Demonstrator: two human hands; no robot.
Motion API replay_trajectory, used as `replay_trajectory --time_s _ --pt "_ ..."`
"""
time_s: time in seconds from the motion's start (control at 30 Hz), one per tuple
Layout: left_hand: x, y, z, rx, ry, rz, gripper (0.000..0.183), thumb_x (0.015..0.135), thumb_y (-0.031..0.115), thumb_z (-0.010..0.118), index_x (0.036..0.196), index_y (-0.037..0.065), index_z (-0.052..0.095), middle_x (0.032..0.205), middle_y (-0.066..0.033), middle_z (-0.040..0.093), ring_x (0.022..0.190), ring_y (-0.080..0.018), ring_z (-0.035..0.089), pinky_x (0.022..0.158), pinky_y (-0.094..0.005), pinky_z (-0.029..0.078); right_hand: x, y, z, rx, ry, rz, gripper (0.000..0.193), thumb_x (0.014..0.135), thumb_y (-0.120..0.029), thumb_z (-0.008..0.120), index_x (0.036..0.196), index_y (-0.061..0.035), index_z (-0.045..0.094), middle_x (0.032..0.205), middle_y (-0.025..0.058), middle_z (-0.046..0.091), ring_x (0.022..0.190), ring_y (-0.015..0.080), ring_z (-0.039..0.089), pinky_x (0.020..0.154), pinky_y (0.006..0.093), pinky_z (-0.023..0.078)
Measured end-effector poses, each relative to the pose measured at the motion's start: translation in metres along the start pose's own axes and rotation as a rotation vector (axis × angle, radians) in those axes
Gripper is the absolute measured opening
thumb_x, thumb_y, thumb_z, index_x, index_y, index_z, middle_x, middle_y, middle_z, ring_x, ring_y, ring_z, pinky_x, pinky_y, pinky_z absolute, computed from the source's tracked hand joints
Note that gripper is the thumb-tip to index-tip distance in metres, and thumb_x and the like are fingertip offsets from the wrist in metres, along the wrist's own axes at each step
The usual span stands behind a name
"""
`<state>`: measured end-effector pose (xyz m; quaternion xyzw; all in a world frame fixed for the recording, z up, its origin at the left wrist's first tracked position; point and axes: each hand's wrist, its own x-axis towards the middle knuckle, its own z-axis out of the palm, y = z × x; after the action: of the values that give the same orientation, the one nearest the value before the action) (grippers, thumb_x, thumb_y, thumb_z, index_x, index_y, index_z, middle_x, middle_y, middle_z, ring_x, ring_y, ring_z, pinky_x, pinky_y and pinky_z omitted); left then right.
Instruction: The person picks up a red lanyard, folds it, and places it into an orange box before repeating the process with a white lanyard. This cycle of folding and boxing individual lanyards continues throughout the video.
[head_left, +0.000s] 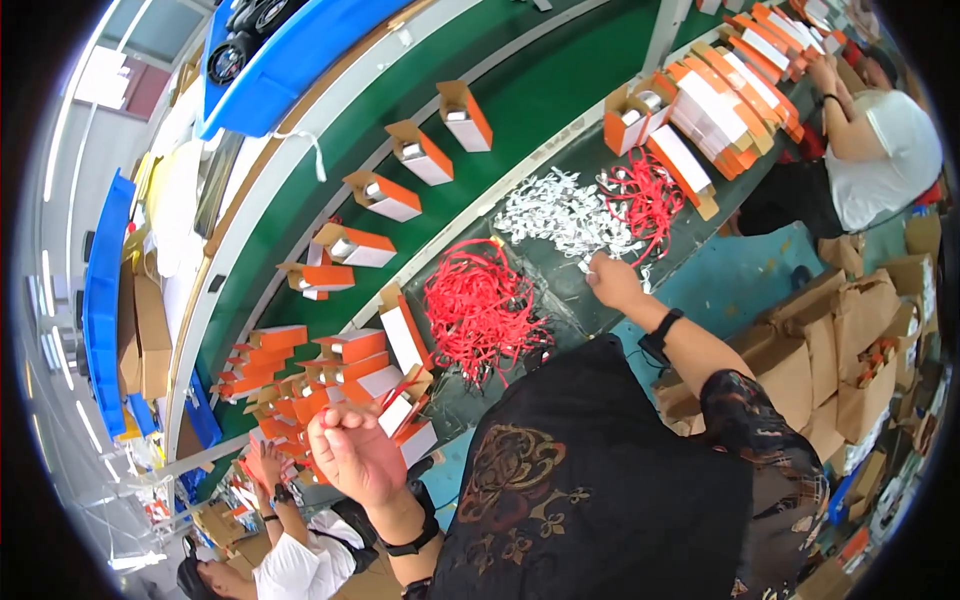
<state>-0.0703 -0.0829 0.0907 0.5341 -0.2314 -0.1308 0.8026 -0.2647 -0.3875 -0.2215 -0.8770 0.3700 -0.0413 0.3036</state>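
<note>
My left hand (358,458) is raised at the lower left, its fingers curled closed around part of a red strap (396,388). Most of that strap is hidden by the fingers. At the near edge of a heap of small white looped pieces (560,212), my right hand (614,284) has its fingertips pinched together on a white piece (588,264). Between my hands lies a tangled pile of red straps (480,310) on the dark worktop (572,312). A smaller red strap pile (645,195) lies beyond the white heap.
Open orange-and-white boxes (385,195) stand along the green conveyor (310,195). More boxes (290,405) crowd the left, others (710,110) the far right. Co-workers (880,150) sit at both ends. Large brown cartons (830,350) stand on my right. A blue bin (290,70) is above.
</note>
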Motion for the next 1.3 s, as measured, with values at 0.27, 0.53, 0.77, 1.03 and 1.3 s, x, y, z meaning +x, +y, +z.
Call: replay_trajectory --time_s 0.27,0.53,0.77,1.03,1.3 --pt "0.024 -0.001 0.047 -0.242 -0.186 -0.28 0.015 0.101 0.017 0.049 0.11 0.007 0.056 0.088 -0.0003 0.053 0.068 -0.0106 0.044 0.061 -0.0266 0.035 0.004 -0.181 -0.099 0.801 -0.133 -0.292 0.019 0.091 -0.01 0.064 0.108 -0.0023 0.067 0.083 0.0059 0.067 0.075 0.0109 0.062 0.068 0.0273 0.05" --pt "0.061 -0.027 0.03 -0.396 0.071 -0.423 0.014 0.099 0.023 0.054 0.105 0.01 0.058 0.084 0.0018 0.058 0.074 -0.0102 0.053 0.067 -0.0283 0.042 -0.012 -0.233 -0.098 0.852 -0.926 -0.516 0.018 0.094 -0.012 0.06 0.108 -0.0022 0.067 0.092 0.0043 0.068 0.081 0.0133 0.064 0.07 0.0276 0.049" --pt "0.023 -0.126 -0.034 -0.504 -0.004 -0.904 0.026 0.096 0.027 0.051 0.106 0.005 0.061 0.091 -0.0059 0.065 0.084 -0.0196 0.061 0.08 -0.0356 0.05 -0.033 -0.248 -0.122 1.435 -0.926 -0.168 0.01 0.091 -0.01 0.067 0.096 -0.0023 0.062 0.085 0.0049 0.068 0.069 0.0092 0.065 0.06 0.0208 0.053" --pt "-0.005 -0.111 0.033 -0.915 0.039 -1.072 0.019 0.085 0.018 0.058 0.103 0.011 0.062 0.099 -0.0056 0.068 0.101 -0.0229 0.066 0.101 -0.0431 0.046 -0.03 -0.292 -0.146 1.404 -0.487 -0.271 0.01 0.09 -0.004 0.066 0.098 0.0015 0.062 0.088 0.0085 0.068 0.075 0.013 0.067 0.067 0.0246 0.056" --pt "-0.007 -0.105 0.013 0.4 -0.072 0.082 0.013 0.082 -0.002 0.049 0.087 0.009 0.054 0.084 -0.0031 0.054 0.077 -0.0134 0.056 0.063 -0.0231 0.042 -0.014 -0.292 -0.128 0.252 0.344 -0.966 0.021 0.076 0.005 0.067 0.096 -0.0012 0.071 0.088 0.0122 0.064 0.078 0.0253 0.065 0.066 0.0335 0.053"
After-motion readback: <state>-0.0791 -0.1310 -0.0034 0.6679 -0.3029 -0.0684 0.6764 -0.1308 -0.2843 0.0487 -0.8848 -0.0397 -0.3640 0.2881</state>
